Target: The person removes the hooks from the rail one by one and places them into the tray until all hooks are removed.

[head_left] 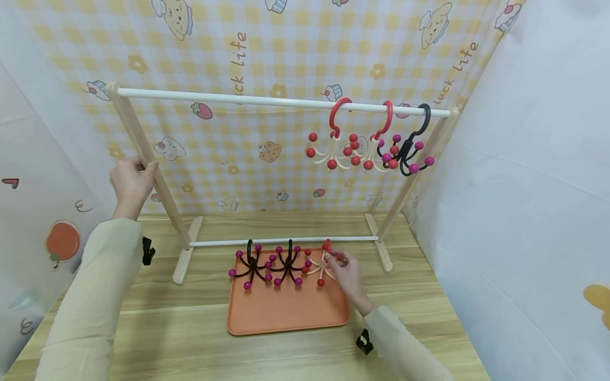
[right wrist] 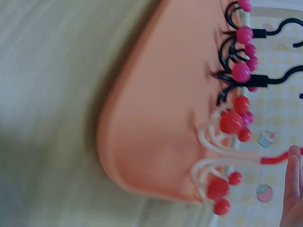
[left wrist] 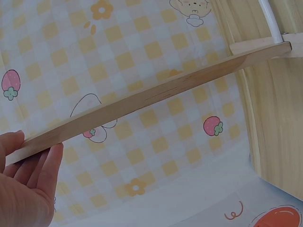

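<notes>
My left hand [head_left: 132,182] grips the left wooden post [left wrist: 142,100] of a hanging rack, thumb on one side and fingers on the other. At the right end of an orange tray [head_left: 286,312], my right hand [head_left: 348,274] pinches the red hook of a cream multi-claw hanger [right wrist: 236,153] with red ball tips. This hanger stands upright on the tray, its claws downward. To its left on the tray stand two black multi-claw hangers, a nearer one [head_left: 288,264] and a farther one [head_left: 252,263], with magenta balls. The right fingers are partly cut off in the right wrist view.
On the rack's white top rail [head_left: 214,97], two red-hooked cream hangers [head_left: 335,151] and one black hanger [head_left: 407,151] hang toward the right end. A lower white rail [head_left: 214,243] runs behind the tray. The right post [head_left: 405,196] stands near the wall.
</notes>
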Tool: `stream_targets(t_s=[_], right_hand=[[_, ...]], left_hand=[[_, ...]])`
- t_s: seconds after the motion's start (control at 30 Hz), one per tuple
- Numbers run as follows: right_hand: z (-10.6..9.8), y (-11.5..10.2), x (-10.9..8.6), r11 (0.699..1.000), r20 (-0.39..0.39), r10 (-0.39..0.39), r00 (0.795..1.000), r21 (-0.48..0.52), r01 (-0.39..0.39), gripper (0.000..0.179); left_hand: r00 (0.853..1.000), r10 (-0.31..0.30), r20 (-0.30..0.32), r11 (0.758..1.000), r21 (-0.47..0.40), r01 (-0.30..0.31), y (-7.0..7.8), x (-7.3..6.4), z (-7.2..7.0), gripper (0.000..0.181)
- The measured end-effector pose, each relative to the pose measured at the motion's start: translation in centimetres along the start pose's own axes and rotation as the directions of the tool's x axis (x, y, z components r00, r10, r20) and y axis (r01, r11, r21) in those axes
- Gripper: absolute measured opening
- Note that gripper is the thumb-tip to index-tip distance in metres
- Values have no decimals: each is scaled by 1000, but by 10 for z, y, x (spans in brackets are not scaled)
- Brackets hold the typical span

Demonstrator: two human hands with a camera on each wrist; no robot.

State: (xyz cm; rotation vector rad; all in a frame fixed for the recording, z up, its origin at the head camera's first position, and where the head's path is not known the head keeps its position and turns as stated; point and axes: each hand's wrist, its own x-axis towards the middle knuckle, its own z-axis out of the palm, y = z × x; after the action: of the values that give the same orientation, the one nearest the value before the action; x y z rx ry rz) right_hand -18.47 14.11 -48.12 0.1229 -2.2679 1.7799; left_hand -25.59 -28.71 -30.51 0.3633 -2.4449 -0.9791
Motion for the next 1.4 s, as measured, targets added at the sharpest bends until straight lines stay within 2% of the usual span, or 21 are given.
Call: stream_targets(t_s=[0.03,0.17,0.23,0.27,0.3,0.37,0.43,0.5,0.53,0.63,0.77,0.83,0.93,1.07,1.2,1.3,1.4], right_hand=[[-3,3,3,999,-1,-28,1000,17,28,21],[-11,82,39,988,-62,-156,986,-7,156,22],[-17,117,58,970,-79,-243,967,10,245,21],[-19,132,68,965,-105,-262,959,-3,263,21],[-23,137,74,960,-105,-276,955,15,279,21],[-30,100,74,959,-111,-278,954,24,282,21],[-35,45,68,955,-114,-293,949,8,296,20],[-40,-12,60,958,-102,-286,953,-13,286,20],[-40,-45,55,957,-112,-288,951,-43,285,19],[-43,-89,53,945,-113,-325,939,-58,320,15],[-45,-125,58,925,-131,-380,915,-55,376,14],[-46,-133,67,910,-136,-415,899,-46,413,15],[-48,-154,75,896,-124,-444,887,-37,444,17],[-47,-183,84,896,-86,-443,892,-35,442,20],[-46,-202,95,909,-51,-414,909,-80,409,24],[-44,-213,102,925,-32,-367,929,-113,362,27],[-41,-222,110,938,-20,-334,942,-106,331,28]], left_hand=[[1000,1,-3,1000,-2,-1,0,0,0,37],[1000,1,-8,1000,-1,-1,0,0,-1,37],[1000,1,-4,1000,0,-1,1,0,-1,37],[1000,0,-1,1000,1,0,1,0,-1,37],[1000,1,1,1000,0,-1,1,0,-1,38],[1000,8,-2,1000,-2,-8,1,0,-1,39],[1000,16,-9,1000,-4,-16,1,0,-1,39],[1000,21,-13,1000,-7,-21,1,0,-1,39],[1000,23,-14,1000,-7,-23,1,0,-1,39],[1000,23,-16,1000,-9,-23,1,-1,-1,39],[999,32,-32,999,-5,-32,2,-1,-1,37],[999,35,-40,999,-3,-35,2,-1,-1,37],[999,34,-42,999,-5,-34,1,-1,-1,37],[999,22,-29,1000,-7,-22,-1,-1,-1,38],[1000,13,-16,1000,-15,-13,-2,0,0,39],[1000,7,-9,1000,-20,-8,-2,1,0,39],[1000,5,-7,1000,-18,-5,-2,1,0,39]])
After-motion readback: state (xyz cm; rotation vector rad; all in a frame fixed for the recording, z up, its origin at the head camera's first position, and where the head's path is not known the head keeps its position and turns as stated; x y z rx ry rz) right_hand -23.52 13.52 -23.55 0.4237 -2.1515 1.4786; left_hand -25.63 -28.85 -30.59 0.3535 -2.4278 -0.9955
